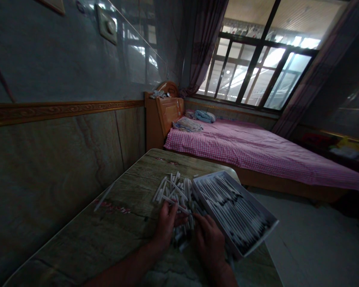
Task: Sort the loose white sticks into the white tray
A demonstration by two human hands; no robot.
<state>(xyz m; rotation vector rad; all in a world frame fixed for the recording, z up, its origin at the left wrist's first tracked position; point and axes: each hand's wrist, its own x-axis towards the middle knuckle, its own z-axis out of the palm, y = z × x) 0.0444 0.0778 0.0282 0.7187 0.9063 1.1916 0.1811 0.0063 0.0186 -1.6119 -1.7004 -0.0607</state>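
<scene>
A heap of short white tubes (173, 192) lies on the wood-patterned table (107, 235). My left hand (166, 225) rests on the near part of the heap with fingers curled around a few tubes. My right hand (210, 241) is beside it, fingers bent down into the tubes between the heap and a shallow white box (233, 209). The box is filled with long thin white sticks laid side by side and juts past the table's right edge.
A single loose stick (103, 198) lies on the table at the left. A tiled wall runs along the table's left side. A bed with a pink checked cover (257, 153) stands beyond the table under a barred window. Bare floor lies to the right.
</scene>
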